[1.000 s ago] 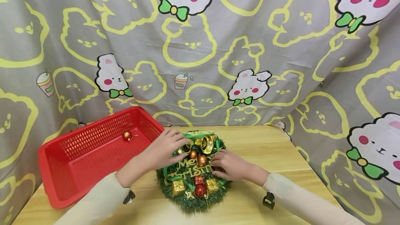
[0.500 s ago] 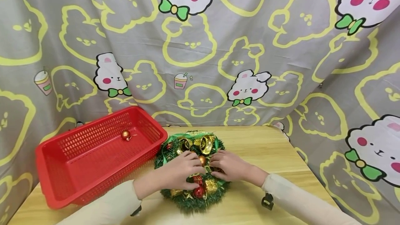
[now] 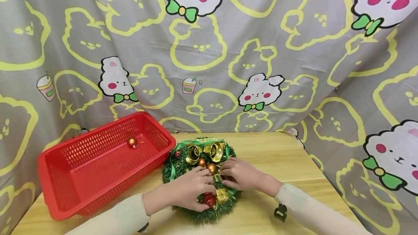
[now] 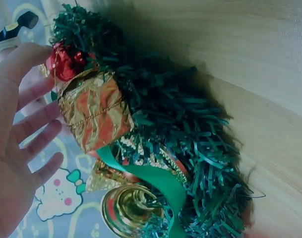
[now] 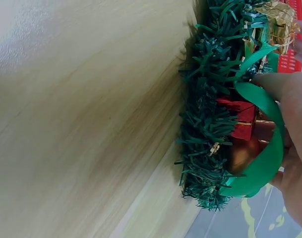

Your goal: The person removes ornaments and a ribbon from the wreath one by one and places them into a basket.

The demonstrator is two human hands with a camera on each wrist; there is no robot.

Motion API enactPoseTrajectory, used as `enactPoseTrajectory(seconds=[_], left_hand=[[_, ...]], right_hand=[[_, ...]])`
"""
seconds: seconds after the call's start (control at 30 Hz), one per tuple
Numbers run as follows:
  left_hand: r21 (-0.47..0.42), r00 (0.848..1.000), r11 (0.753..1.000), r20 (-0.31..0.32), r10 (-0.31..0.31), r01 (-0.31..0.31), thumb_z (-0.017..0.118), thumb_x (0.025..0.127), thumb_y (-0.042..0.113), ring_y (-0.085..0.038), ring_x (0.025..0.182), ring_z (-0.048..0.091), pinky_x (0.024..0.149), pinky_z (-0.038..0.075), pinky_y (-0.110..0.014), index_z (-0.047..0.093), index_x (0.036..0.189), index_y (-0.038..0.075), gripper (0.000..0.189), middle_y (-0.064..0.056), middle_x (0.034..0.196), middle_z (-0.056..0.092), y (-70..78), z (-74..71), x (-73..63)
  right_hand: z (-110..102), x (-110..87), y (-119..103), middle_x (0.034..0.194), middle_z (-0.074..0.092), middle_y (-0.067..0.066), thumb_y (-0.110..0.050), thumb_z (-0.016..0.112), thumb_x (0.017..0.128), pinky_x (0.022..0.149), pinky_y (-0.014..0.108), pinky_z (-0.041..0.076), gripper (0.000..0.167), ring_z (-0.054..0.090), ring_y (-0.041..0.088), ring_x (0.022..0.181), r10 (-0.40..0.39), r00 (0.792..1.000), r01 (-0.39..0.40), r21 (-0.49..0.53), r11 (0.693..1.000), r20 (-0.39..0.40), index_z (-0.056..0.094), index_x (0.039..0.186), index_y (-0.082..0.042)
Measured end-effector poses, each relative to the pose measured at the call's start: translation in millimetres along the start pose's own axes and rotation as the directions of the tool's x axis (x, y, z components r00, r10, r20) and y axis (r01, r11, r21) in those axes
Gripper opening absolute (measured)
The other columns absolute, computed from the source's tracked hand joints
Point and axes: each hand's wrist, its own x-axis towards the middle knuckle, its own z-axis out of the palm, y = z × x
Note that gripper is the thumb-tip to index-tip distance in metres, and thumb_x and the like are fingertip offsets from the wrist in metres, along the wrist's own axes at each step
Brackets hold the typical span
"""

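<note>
A green tinsel Christmas wreath point(image 3: 225, 209) lies on the table, with gold bells point(image 3: 216, 151), copper balls point(image 3: 211, 168) and a red ball point(image 3: 209, 200). My left hand point(image 3: 187, 188) is over its lower left part, the thumb beside the red ball. In the left wrist view its fingers are fairly straight, near a gold gift box point(image 4: 96, 114); some tips are hidden. On the right side rests my right hand point(image 3: 243, 174), its fingers over the wreath. The right wrist view shows it by a green ribbon point(image 5: 262, 168) and a red gift box point(image 5: 244, 119). Its grip is unclear.
A red perforated basket point(image 3: 62, 206) stands left of the wreath, close to it. Inside lies one copper ball point(image 3: 132, 141). Wooden tabletop point(image 3: 277, 151) extends to the right. A patterned curtain point(image 3: 209, 53) hangs behind the table.
My left hand has moved from the wreath's upper left down to its lower part, covering the gold lettering and uncovering the left bell. The right hand has stayed in place.
</note>
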Motion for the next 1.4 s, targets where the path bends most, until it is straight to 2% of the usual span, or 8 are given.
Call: enactPoseTrajectory(seconds=[0.1,0.53,0.87,1.23,1.4], left_hand=[[-0.002,1.000,1.000,0.021,-0.001,0.001,0.074,0.088,0.049,-0.009,0.109,0.058,0.101,0.052,-0.045,0.071,0.112,0.029,0.031,0.013,0.108,0.067,2.2,0.5,0.6],[0.028,0.999,0.999,0.046,0.026,-0.027,0.078,0.083,0.047,-0.007,0.102,0.054,0.100,0.052,-0.043,0.071,0.111,0.032,0.033,0.013,0.104,0.062,0.6,1.7,1.1],[0.052,0.997,0.998,0.072,0.033,-0.037,0.079,0.081,0.047,-0.007,0.105,0.054,0.099,0.052,-0.041,0.071,0.113,0.033,0.036,0.013,0.108,0.062,2.5,2.8,2.5],[0.070,0.998,0.996,0.026,0.057,-0.058,0.080,0.077,0.047,-0.005,0.099,0.053,0.093,0.051,-0.033,0.068,0.105,0.027,0.036,0.014,0.101,0.062,4.8,-1.2,0.9],[0.036,0.999,0.998,-0.015,0.043,-0.043,0.082,0.075,0.042,-0.005,0.096,0.052,0.095,0.054,-0.037,0.064,0.100,0.024,0.036,0.014,0.097,0.060,3.1,-3.1,-0.9]], right_hand=[[0.0,-0.2,-0.8,0.111,0.076,0.006,-0.032,0.068,0.096,0.102,0.045,0.052,0.030,0.069,0.024,0.112,0.004,1.000,-0.004,0.008,1.000,-0.004,0.076,0.112,-0.008],[-1.5,0.0,-2.9,0.108,0.077,0.004,-0.032,0.068,0.096,0.100,0.041,0.052,0.028,0.069,0.021,0.109,0.010,1.000,-0.010,-0.005,1.000,-0.009,0.077,0.110,-0.009],[-0.4,-1.0,-2.1,0.110,0.076,0.002,-0.035,0.067,0.098,0.102,0.039,0.051,0.030,0.069,0.018,0.111,0.017,1.000,-0.017,-0.019,1.000,0.007,0.077,0.112,-0.011],[1.3,-0.6,-1.2,0.109,0.077,0.003,-0.034,0.067,0.097,0.101,0.038,0.052,0.030,0.069,0.019,0.110,0.012,1.000,-0.012,-0.009,1.000,-0.009,0.078,0.111,-0.010],[1.0,-1.0,-0.9,0.110,0.076,0.003,-0.034,0.067,0.097,0.101,0.038,0.051,0.030,0.069,0.019,0.110,0.023,1.000,-0.023,0.007,1.000,-0.005,0.078,0.111,-0.010]])
